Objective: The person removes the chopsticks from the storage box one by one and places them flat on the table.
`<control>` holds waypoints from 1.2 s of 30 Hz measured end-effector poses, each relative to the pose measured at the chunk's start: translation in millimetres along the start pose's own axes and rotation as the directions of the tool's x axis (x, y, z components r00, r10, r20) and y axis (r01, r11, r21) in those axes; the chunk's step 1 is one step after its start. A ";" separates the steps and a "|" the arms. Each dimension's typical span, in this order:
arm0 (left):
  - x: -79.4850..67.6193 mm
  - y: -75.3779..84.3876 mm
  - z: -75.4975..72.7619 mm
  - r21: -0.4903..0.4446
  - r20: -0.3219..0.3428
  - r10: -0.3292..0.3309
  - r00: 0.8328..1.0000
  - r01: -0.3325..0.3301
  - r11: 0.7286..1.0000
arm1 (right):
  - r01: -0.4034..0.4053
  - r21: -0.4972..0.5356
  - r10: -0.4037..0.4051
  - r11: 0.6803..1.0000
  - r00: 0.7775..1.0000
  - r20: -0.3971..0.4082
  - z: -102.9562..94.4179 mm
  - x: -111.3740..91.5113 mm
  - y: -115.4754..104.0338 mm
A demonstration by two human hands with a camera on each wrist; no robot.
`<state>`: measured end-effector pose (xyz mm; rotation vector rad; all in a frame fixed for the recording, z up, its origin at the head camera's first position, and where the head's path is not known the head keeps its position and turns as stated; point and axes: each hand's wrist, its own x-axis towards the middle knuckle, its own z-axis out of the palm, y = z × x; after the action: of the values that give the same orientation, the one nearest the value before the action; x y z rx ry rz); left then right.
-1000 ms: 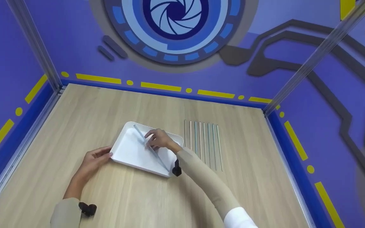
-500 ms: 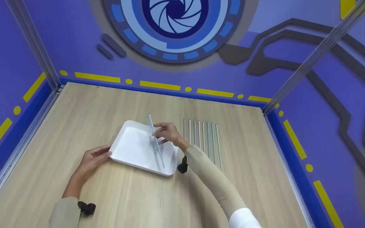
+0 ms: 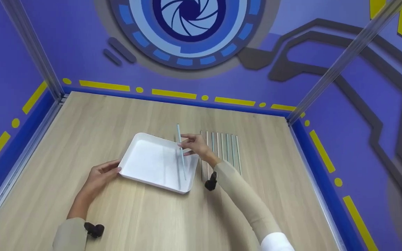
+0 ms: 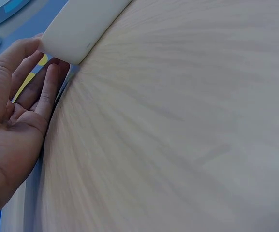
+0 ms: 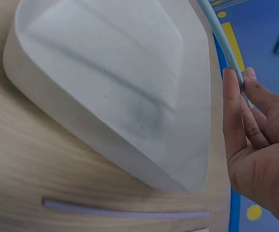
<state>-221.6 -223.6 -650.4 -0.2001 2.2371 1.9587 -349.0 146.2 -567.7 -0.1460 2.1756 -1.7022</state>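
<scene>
My right hand [image 3: 197,146] pinches a thin light-blue straw [image 3: 183,162] between thumb and fingers. The straw hangs over the right side of a shallow white tray [image 3: 143,158], casting a shadow on its floor. In the right wrist view the straw [image 5: 221,41] runs up and left from the fingertips of the hand [image 5: 262,145]. At the tray's left corner, my left hand [image 3: 98,177] holds the edge. Seen from the left wrist, its thumb lies against the tray [image 4: 81,34] while the other fingers reach behind the corner.
Several thin straws [image 3: 227,150] lie side by side on the wooden table [image 3: 145,219], right of the tray and partly behind my right hand. A pale lavender straw [image 5: 124,212] lies near the tray's wall. Blue-purple panels [image 3: 194,80] enclose the table.
My right hand has lifted the straw from its slant across the tray and carried it rightward, turning it closer to lengthwise. The left hand stays at the tray corner.
</scene>
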 end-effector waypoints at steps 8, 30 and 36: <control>-3.6 -0.1 -3.5 -0.026 0.010 0.002 1.000 -0.002 1.000 | -0.003 -0.004 0.002 1.000 0.999 -0.049 -31.4 -11.1 2.4; -2.3 2.7 -1.8 0.003 0.024 -0.006 1.000 0.006 1.000 | -0.028 -0.035 0.022 0.999 0.989 -0.148 -106.5 -36.2 13.8; -2.9 2.0 -1.3 0.005 0.015 -0.006 1.000 0.006 1.000 | -0.053 -0.039 0.045 0.998 0.984 -0.173 -121.3 -43.7 17.8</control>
<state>-219.2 -224.7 -647.7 -0.1901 2.2295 1.9447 -348.5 275.2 -550.7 0.0452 2.3205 -1.6973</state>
